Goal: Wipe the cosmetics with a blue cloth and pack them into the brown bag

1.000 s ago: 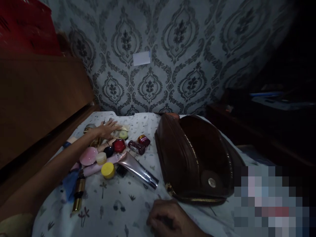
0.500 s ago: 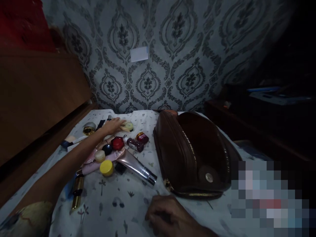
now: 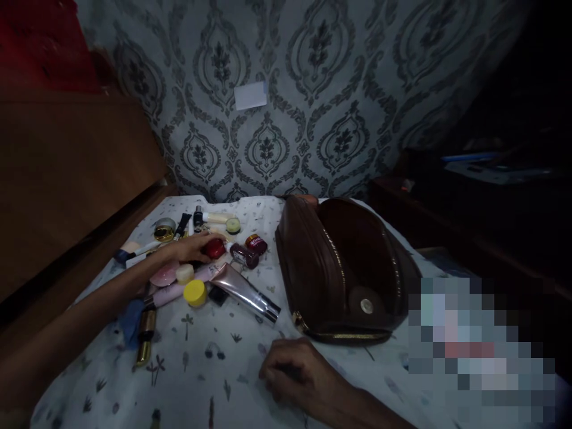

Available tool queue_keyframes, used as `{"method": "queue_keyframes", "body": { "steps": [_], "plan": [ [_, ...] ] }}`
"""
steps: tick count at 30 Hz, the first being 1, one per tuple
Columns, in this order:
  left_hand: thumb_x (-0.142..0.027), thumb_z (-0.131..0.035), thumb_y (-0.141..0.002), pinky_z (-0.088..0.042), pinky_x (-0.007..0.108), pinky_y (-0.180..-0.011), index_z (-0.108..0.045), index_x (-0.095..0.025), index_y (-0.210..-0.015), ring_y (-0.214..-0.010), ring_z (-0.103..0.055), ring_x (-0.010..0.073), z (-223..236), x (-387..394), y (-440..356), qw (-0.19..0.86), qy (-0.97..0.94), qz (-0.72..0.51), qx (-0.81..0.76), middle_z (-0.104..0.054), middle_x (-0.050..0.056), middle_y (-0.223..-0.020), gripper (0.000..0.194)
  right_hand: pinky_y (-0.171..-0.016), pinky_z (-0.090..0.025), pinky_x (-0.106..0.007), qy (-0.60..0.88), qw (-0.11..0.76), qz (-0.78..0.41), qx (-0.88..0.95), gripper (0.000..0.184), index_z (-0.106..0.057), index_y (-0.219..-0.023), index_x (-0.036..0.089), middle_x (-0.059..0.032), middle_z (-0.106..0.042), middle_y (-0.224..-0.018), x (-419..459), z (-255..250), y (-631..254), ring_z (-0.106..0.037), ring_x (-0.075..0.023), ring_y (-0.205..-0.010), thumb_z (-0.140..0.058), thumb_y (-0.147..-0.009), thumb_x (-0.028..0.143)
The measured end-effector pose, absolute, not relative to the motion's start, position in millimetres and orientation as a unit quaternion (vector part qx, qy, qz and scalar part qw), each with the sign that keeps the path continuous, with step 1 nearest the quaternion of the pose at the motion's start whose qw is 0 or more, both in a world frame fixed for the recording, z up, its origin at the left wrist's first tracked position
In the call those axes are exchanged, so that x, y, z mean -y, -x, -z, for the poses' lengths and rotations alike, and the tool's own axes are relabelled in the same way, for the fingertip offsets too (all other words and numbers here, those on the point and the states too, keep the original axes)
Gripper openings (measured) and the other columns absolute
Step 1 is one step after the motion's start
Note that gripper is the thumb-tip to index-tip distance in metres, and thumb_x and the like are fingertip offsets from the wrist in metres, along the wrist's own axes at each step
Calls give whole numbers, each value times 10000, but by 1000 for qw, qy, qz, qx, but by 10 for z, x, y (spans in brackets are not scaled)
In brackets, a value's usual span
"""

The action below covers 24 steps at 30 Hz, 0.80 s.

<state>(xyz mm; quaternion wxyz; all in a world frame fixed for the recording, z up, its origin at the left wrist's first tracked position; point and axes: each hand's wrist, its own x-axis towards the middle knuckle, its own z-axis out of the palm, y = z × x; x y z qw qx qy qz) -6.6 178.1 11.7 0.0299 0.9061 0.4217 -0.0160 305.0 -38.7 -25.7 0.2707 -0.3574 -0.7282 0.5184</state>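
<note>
While open, brown bag (image 3: 333,286) beside cosmetics (image 3: 195,293)

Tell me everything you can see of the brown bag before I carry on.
The bag is dark brown and looks like leather, with soft, rounded sides. It lies on the patterned white cloth, its mouth gaping and its inside too dark to read. Gold-coloured zip teeth edge the opening; a gold fitting sits at the near left corner. A round metallic snap shows on a tab at the mouth's near end. The right hand is close, without clear contact.
</note>
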Motion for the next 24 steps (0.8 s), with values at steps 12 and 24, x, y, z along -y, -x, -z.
{"method": "queue_keyframes", "body": {
  "steps": [12, 24],
  "plan": [
    [-298, -444, -978, -433, 523, -1000, -526, -258, -1369, -1251, -488, 347, -292, -1771, -269, -56, -824, -82, -558, -534, 151, -1325, 401, -601, -455, -218, 344, 287, -535, 716, 203, -731, -789, 135, -21, -664, -667, 387, 367, -3035, -604, -121, -595, -587, -861, 259],
    [-369, -556, -952, -529, 413, -829, -576, -346, -1243, -1095, -595, 280, -103, -480, -826, -16, -944, -10, -329, -635, 58, -1139, 292, -642, -447, -250, 362, 273, -483, 749, 230, -708, -763, 146, -33, -665, -657, 396, 349, -3013, -623, -155, -652, -541, -881, 251]
  ]
}}
